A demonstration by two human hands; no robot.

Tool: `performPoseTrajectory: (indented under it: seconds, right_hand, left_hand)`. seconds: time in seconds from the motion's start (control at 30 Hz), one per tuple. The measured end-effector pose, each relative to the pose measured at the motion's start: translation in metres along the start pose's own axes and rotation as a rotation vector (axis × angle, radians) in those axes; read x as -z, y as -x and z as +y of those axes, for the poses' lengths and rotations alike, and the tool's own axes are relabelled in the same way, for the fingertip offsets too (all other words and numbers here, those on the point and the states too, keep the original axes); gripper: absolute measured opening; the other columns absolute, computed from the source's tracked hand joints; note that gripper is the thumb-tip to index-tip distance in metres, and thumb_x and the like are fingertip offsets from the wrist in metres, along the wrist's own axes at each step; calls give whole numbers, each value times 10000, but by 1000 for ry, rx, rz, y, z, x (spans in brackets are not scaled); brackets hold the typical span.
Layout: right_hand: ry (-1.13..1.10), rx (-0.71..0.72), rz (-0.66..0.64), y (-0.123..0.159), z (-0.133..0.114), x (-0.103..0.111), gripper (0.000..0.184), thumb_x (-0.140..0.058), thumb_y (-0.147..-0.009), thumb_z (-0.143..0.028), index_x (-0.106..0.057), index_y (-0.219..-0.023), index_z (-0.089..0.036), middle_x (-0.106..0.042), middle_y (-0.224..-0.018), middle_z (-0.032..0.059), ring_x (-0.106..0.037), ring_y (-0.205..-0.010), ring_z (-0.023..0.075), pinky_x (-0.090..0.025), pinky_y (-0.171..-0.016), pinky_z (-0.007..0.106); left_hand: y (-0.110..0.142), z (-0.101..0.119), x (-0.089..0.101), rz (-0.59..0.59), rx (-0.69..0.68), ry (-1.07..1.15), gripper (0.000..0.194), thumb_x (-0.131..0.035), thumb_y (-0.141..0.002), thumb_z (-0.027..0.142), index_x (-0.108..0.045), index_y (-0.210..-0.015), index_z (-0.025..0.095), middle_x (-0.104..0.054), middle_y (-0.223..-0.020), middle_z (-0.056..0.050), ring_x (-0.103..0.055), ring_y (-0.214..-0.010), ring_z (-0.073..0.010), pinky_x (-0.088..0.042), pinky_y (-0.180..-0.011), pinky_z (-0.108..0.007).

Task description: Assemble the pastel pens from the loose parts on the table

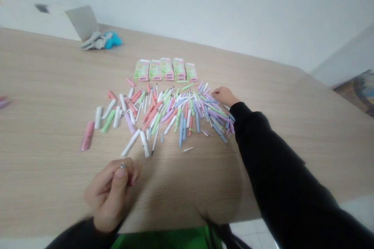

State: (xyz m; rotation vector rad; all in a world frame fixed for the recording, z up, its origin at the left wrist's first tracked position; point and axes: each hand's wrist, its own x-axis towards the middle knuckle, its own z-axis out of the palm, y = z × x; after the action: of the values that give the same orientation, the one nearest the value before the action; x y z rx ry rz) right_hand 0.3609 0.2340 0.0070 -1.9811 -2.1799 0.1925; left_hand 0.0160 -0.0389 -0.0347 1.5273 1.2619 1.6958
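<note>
Left hand [112, 194]: curled, thumb pressed against bent fingers, near the table's front edge and apart from the heap. A small metallic glint [122, 165] shows at the fingers; ring or held object, cannot tell.
Right hand [224, 96]: black sleeve [263, 144], fingers gathered low at the heap's right edge. Whether they hold anything is hidden at this size.
Pastel pen parts [166, 114]: loose overlapping heap of white, pink, green, blue and lilac pieces on a wood-grain table [204, 194]; lower pieces partly covered.
Pink-and-green boxes [166, 69]: five, upright in a row beyond the heap; small print unreadable.
Pink and lilac pieces [3, 102]: cut off by the left frame edge.
</note>
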Motion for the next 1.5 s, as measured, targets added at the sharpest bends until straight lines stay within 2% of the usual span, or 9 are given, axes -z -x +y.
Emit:
performPoseTrajectory:
  seconds: [0.13,0.33,0.47,0.6,0.8,1.0,1.17,1.37,1.5]
  right_hand:
    - [42,-33,-49,-13,-3,-8,170,-626,-800,-139,-771,-791,-50,-760,-812,188,-671,-782,233,-462,-750,310]
    - [50,-9,85,-5,-17,13,223,-577,-867,-179,-725,-1000,-78,-752,-1017,190,-665,-923,264,-469,-821,353]
    - [-256,161,196,21,-42,42,264,-554,-877,-172,-673,-1100,-96,-740,-857,115,-657,-731,196,-496,-720,325]
    - [-491,271,194,38,-52,56,382,-586,-862,-197,-622,-1235,-119,-718,-781,63,-636,-642,167,-506,-664,314]
    - [-22,-132,118,18,-9,33,232,-633,-821,-228,-753,-966,-91,-749,-892,143,-674,-848,244,-500,-798,346]
    - [66,-238,38,8,18,2,201,-638,-827,-255,-753,-875,-97,-750,-923,174,-662,-892,258,-476,-814,342]
    - [114,-178,97,18,-3,10,357,-576,-868,-322,-705,-1126,-112,-707,-1155,186,-630,-1056,302,-446,-905,406]
    - [114,-1,-34,36,-48,4,305,-590,-849,-386,-756,-842,-130,-744,-894,129,-652,-839,232,-434,-744,297]
    - [132,3,-76,39,-59,-11,326,-581,-847,-385,-758,-814,-114,-744,-849,158,-662,-818,255,-433,-714,309]
  left_hand:
    - [-1,4,-5,54,37,39,393,-509,-956,417,-490,-617,219,-436,-536,-10,-422,-486,-166,-376,-459,-320]
    - [-4,9,-4,-18,93,8,426,-508,-962,436,-500,-598,215,-458,-529,-13,-448,-489,-166,-386,-475,-327]
    - [-7,13,-2,-76,111,-29,427,-503,-978,419,-516,-605,211,-499,-541,-15,-491,-512,-170,-398,-505,-328]
    - [-10,12,-1,-130,43,-5,388,-487,-1007,308,-521,-638,195,-513,-584,-3,-519,-546,-147,-384,-534,-304]
    - [-8,6,-1,-115,-9,-6,360,-487,-1013,232,-521,-659,181,-500,-602,13,-510,-557,-123,-379,-557,-285]
    - [-8,7,0,-118,4,-5,365,-482,-1019,250,-524,-663,178,-499,-607,13,-512,-565,-122,-378,-557,-282]
    - [-8,10,0,-119,36,5,392,-480,-1020,300,-512,-649,178,-491,-595,4,-506,-561,-130,-381,-554,-289]
    - [-9,11,-2,-134,80,-20,446,-485,-1009,407,-503,-625,181,-496,-561,-4,-492,-538,-138,-380,-537,-293]
    - [-9,10,-3,-105,37,-5,397,-498,-1015,309,-521,-642,176,-502,-588,5,-504,-556,-124,-375,-563,-286]
